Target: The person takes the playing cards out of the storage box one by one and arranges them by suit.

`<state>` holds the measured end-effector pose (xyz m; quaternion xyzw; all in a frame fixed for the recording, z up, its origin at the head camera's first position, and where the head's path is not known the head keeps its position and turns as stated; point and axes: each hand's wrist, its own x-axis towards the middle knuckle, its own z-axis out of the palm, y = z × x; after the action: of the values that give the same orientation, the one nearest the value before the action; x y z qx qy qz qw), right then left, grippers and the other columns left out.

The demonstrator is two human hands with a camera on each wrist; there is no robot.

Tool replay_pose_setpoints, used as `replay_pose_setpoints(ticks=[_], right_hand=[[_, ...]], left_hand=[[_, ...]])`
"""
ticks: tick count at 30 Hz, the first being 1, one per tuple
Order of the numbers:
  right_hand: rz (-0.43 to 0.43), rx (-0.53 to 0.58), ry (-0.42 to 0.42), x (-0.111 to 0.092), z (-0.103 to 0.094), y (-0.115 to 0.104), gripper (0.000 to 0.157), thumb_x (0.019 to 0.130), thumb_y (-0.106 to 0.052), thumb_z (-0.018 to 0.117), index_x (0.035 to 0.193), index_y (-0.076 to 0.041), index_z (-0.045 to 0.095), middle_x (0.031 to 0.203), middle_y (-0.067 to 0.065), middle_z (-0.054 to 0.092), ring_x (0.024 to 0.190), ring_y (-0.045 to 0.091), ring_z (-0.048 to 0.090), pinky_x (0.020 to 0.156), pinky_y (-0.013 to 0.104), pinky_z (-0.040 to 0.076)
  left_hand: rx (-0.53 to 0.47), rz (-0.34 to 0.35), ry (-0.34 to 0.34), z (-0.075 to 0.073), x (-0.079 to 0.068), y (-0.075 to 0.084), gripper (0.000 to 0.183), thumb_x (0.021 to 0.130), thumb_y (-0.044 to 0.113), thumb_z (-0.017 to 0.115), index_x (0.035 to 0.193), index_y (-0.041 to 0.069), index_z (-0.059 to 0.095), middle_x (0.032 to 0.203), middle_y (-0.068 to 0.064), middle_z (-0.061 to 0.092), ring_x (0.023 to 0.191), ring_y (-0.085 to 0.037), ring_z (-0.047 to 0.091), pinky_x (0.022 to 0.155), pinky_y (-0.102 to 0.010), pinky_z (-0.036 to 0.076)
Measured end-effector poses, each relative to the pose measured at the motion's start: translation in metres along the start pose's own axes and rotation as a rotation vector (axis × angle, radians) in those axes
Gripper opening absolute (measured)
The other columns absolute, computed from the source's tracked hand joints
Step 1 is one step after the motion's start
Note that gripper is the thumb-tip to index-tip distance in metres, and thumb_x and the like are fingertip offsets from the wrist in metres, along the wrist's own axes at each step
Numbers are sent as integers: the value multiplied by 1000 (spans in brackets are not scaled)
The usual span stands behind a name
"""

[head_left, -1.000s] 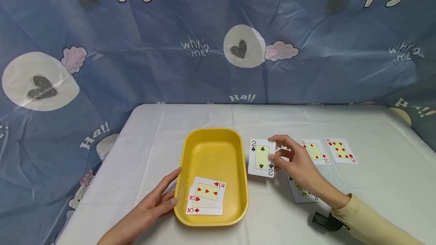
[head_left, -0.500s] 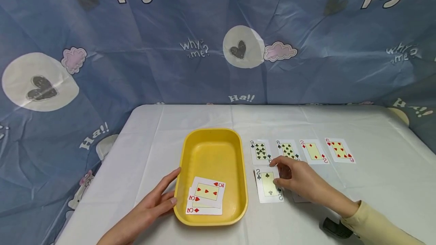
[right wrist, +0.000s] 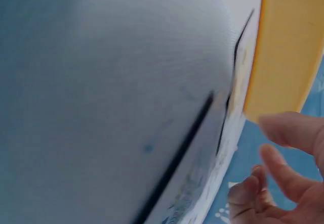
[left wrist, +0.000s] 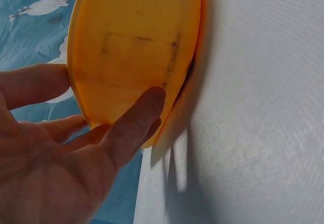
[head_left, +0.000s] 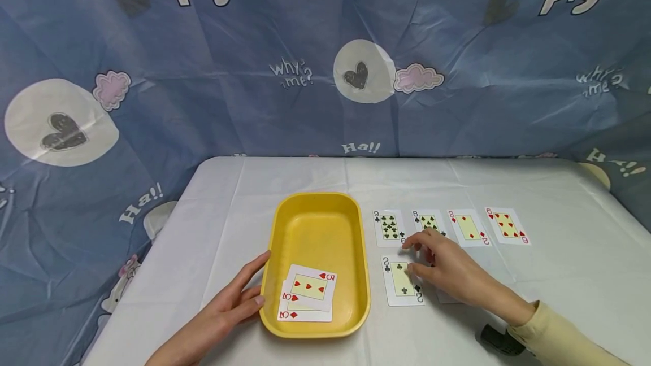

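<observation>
So the two of clubs (head_left: 402,287) was pinched up in the air a second ago, and now it's lying flat on the bench (head_left: 559,287), just right of the yellow tray (head_left: 320,230) and on the near side of the nine of clubs (head_left: 389,227). The right hand (head_left: 445,264) has let go: thumb and fingers are apart with nothing between them, right over the card's right side. Can't really tell if the thumb is brushing it, and another card (head_left: 446,299) under that hand is mostly hidden, so no clue what it is. I'd call the two placed, starting a near row below the far one. Left hand (head_left: 229,306) hasn't budged, fingers fairly straight against the tray's left side, not clutching anything. Three of hearts (head_left: 310,278) and three of diamonds (head_left: 310,316) overlap in the tray's near end, untouched.
</observation>
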<state>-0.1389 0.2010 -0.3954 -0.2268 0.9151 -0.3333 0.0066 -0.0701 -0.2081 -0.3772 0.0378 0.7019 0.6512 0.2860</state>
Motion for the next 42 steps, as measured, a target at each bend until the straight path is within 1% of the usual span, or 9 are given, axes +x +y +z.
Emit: replay_pose_setpoints(ticks=[5, 9, 14, 19, 22, 26, 31, 36, 42], right_hand=[[-139, 167, 98, 6, 0, -6, 30, 88, 0, 72, 113, -16, 64, 99, 1, 59, 79, 12, 55, 65, 24, 51], [-220, 337, 120, 15, 2, -18, 28, 93, -3, 68, 116, -17, 63, 108, 4, 61, 92, 14, 59, 78, 27, 54], [-273, 480, 72, 25, 11, -42, 29, 95, -4, 66, 121, -16, 62, 119, 6, 60, 106, 18, 58, 89, 32, 53], [-352, 517, -21, 37, 23, -67, 29, 96, -7, 65, 123, -17, 61, 125, 4, 58, 110, 24, 57, 89, 35, 54], [-390, 509, -109, 48, 29, -80, 30, 97, -11, 65, 124, -20, 60, 126, 1, 57, 113, 24, 56, 88, 34, 54], [-383, 448, -290, 64, 36, -93, 32, 98, -18, 63, 128, -25, 56, 127, -6, 56, 115, 19, 54, 89, 30, 53], [-404, 253, -462, 84, 47, -103, 36, 100, -21, 60, 136, -20, 54, 128, -4, 57, 113, 15, 55, 94, 29, 49], [-439, 42, -494, 99, 59, -109, 40, 99, -16, 59, 139, -15, 53, 128, 0, 56, 108, 13, 54, 95, 25, 44], [-345, 6, -566, 110, 66, -113, 39, 97, -15, 62, 135, -17, 57, 119, 1, 56, 99, 12, 55, 88, 22, 45]], left_hand=[[-6, 0, -5, -1, -1, 0, 68, 103, 31, 52, 158, 32, 13, 159, -21, 20, 135, -31, 42, 104, -42, 43], [-12, 12, -20, -1, -1, 0, 68, 103, 29, 53, 158, 32, 12, 160, -21, 18, 136, -31, 40, 105, -40, 43], [-9, 15, -20, -1, -2, 0, 68, 103, 30, 53, 158, 33, 13, 159, -21, 20, 135, -29, 42, 104, -39, 43], [-7, 13, -20, -2, -4, 1, 69, 103, 30, 53, 158, 32, 12, 158, -21, 24, 135, -29, 43, 105, -39, 42], [-1, 5, -17, -2, -3, 1, 69, 103, 31, 53, 158, 33, 12, 158, -20, 26, 136, -29, 42, 106, -41, 41], [4, -3, -20, -2, -3, 2, 69, 103, 33, 53, 158, 34, 12, 157, -19, 28, 136, -28, 41, 107, -41, 39], [-7, -3, -35, -2, -4, 2, 69, 103, 34, 52, 158, 36, 12, 157, -19, 29, 135, -29, 43, 107, -43, 39], [-13, -9, -36, -2, -4, 2, 70, 102, 34, 53, 158, 35, 11, 157, -19, 28, 135, -28, 43, 107, -42, 40], [-21, 6, -52, -3, -3, 2, 69, 103, 31, 53, 158, 34, 11, 157, -19, 28, 136, -28, 41, 107, -38, 40]])
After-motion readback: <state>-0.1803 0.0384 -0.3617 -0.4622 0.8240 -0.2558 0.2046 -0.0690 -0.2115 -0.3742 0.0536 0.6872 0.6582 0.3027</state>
